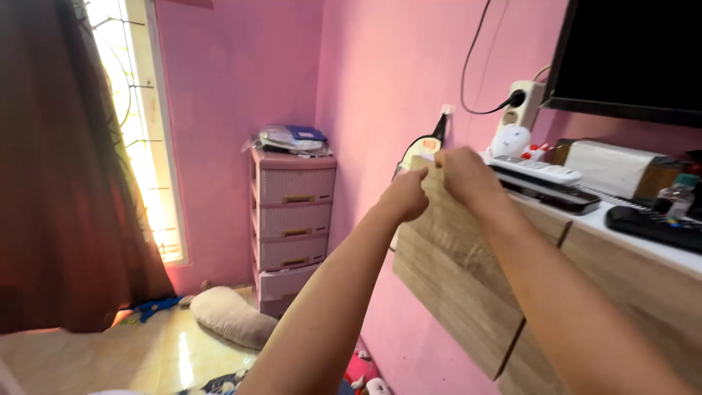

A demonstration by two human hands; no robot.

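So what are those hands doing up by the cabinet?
A person reaches out with both bare hands to the top corner of a wall-mounted wooden cabinet. The left hand and the right hand are both curled closed at the cabinet's upper edge; what they pinch, if anything, cannot be made out. On the cabinet's white top lie remote controls. A pink plastic drawer unit stands in the corner beyond.

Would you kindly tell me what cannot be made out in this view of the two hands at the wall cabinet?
- Head view: whatever the left hand and right hand pinch at the cabinet corner is hidden by the fingers.
- The television is cut off by the top and right edges.
- The items on the pink drawer unit are too small to identify.
- The window is overexposed.
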